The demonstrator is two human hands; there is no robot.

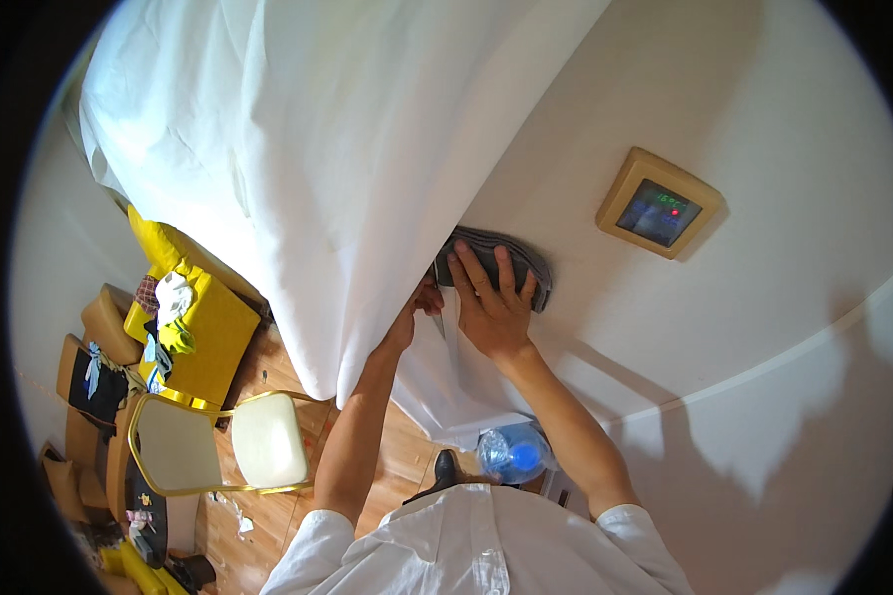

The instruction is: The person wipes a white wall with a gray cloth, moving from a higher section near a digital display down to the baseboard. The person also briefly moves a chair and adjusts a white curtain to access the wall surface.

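My right hand (495, 301) lies flat with spread fingers on a folded dark grey cloth (533, 269) against the wall. Just left of it, my left hand (426, 297) reaches in at the edge of a large hanging white sheet (298, 149), its fingers bent near the cloth's left end. The sheet covers part of that hand, so what its fingers hold cannot be told. A lower part of white fabric (446, 394) hangs beneath and between my forearms.
A framed wall panel with a lit display (658, 212) is at the right. Below stands a large clear plastic bottle with a blue cap (517, 454). On the left are a metal-framed chair (268, 442), a yellow armchair (212, 335) bearing clothes, and a dark-topped table (145, 513).
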